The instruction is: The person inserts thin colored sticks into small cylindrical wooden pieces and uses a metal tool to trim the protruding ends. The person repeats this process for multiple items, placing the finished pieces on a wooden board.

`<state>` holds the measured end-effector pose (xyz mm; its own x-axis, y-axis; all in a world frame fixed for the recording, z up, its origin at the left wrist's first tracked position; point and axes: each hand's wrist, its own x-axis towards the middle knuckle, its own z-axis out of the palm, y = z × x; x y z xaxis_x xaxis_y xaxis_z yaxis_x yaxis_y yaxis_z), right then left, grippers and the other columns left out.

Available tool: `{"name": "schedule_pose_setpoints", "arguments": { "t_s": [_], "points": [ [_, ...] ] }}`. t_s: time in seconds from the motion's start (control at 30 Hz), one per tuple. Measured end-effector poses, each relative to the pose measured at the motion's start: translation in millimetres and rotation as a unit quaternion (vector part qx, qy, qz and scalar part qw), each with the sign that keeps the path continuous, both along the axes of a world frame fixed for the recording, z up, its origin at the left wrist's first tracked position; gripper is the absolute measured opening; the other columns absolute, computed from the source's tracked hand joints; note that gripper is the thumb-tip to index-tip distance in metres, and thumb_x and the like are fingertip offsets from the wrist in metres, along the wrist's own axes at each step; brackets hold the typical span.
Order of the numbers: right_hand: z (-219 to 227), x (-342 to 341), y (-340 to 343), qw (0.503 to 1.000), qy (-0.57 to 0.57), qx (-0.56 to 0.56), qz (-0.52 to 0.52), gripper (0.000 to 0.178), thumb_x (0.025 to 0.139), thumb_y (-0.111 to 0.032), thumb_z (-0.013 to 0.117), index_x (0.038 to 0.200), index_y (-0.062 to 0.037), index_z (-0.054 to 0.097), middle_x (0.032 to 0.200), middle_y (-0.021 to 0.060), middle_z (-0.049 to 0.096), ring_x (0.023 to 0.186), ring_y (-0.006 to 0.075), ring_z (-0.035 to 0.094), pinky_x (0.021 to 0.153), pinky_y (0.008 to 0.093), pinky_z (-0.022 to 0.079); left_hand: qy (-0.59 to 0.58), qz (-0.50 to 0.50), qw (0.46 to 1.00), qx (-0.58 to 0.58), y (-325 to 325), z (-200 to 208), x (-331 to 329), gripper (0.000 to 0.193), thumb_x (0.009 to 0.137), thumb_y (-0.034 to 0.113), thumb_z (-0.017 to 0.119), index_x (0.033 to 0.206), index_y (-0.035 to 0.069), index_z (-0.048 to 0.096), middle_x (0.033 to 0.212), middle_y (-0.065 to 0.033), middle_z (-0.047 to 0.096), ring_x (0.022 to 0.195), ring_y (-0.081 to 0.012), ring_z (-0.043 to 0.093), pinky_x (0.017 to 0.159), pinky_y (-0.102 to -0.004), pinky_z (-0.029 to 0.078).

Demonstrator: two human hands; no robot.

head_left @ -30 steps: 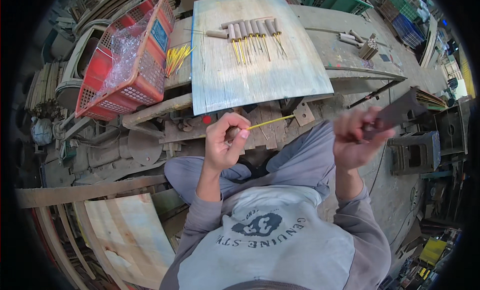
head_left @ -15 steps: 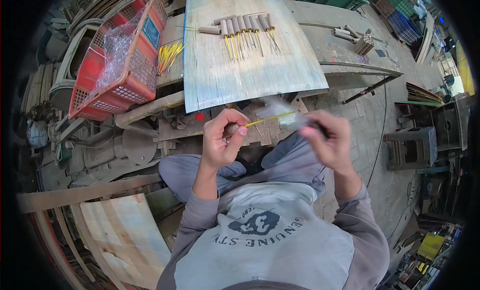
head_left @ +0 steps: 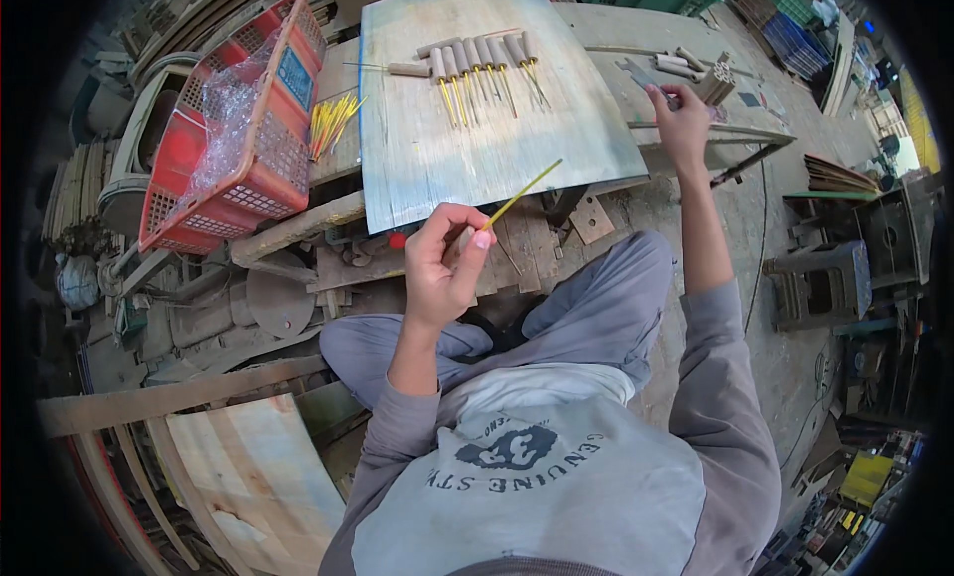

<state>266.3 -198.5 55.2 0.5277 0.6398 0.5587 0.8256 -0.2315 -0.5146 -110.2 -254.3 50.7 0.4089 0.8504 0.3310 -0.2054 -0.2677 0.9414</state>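
Note:
Over my lap, my left hand [head_left: 444, 263] is closed around a tan round handle, mostly hidden by the fingers. A thin yellow rod [head_left: 525, 191] sticks up and to the right out of that grip. My right hand [head_left: 680, 124] is stretched far forward over the bench's right part, its fingers wrapped round a flat grey-bladed tool [head_left: 637, 74]; its exact kind is unclear. On the pale board [head_left: 417, 178] lies a row of round tan handles [head_left: 484, 54] with thin yellow and dark rods pointing toward me.
A red plastic crate [head_left: 270, 168] with clear plastic wrap stands at the left. Beside it lies a bundle of yellow rods [head_left: 334, 124]. Loose and bundled tan cylinders [head_left: 715, 82] rest on the bench at the right. A plastic stool [head_left: 820, 283] stands on the floor farther right.
My right hand has moved away from the yellow rod, forward and slightly right over the bench, carrying the grey-bladed tool. My left hand stays nearly in place; its rod now tilts more steeply upward.

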Motion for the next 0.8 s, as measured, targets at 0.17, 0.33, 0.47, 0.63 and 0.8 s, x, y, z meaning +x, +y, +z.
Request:
{"name": "schedule_pose_setpoints", "arguments": {
  "t_s": [0.17,0.33,0.47,0.63,0.8],
  "points": [
    [-41,42,43,0.996,-0.031,-0.086,0.015,0.038,0.085,-0.036,0.065,0.100,-0.0007,0.067,0.082,0.0223,0.067,0.079,0.0394,0.065,0.072,0.0431,0.051,-0.021,-0.008,0.998,0.052,4,3,3,0.023,0.086,-0.003,0.059,0.107,0.000,0.052,0.094,-0.0062,0.060,0.083,-0.0070,0.053,0.070,-0.0177,0.042],
    [45,-64,-10,0.964,0.054,-0.023,0.259,0.036,0.088,-0.021,0.063,0.116,0.0018,0.060,0.114,0.0205,0.061,0.101,0.0262,0.061,0.086,0.0343,0.048,-0.037,0.011,0.999,0.016,0,9,-10,0.040,0.084,-0.005,0.063,0.120,-0.001,0.046,0.095,-0.0091,0.065,0.081,-0.0070,0.058,0.070,-0.0180,0.046],
    [93,-132,-75,0.795,0.206,0.002,0.570,0.044,0.078,-0.008,0.072,0.117,0.0055,0.056,0.110,0.0133,0.063,0.089,0.0172,0.062,0.073,0.0271,0.051,-0.022,-0.007,0.999,0.033,-1,13,-4,0.042,0.082,-0.006,0.065,0.120,-0.002,0.047,0.099,-0.0117,0.066,0.089,-0.0115,0.063,0.076,-0.0226,0.051],
    [107,-146,-94,0.813,0.016,0.067,0.579,0.028,0.069,-0.001,0.078,0.094,0.0052,0.066,0.083,0.0139,0.068,0.069,0.0231,0.065,0.060,0.0286,0.050,0.010,-0.013,0.995,0.095,-2,19,-3,0.041,0.080,-0.007,0.067,0.117,-0.003,0.050,0.098,-0.0149,0.068,0.090,-0.0159,0.066,0.078,-0.0273,0.054],
    [121,-170,-108,0.805,0.055,0.106,0.581,0.019,0.068,0.003,0.075,0.085,0.0056,0.067,0.077,0.0154,0.067,0.065,0.0237,0.064,0.056,0.0293,0.049,0.000,-0.003,0.992,0.125,0,21,-4,0.038,0.077,-0.007,0.070,0.111,-0.004,0.055,0.092,-0.0157,0.069,0.088,-0.0172,0.067,0.077,-0.0276,0.055]
  ]
}}
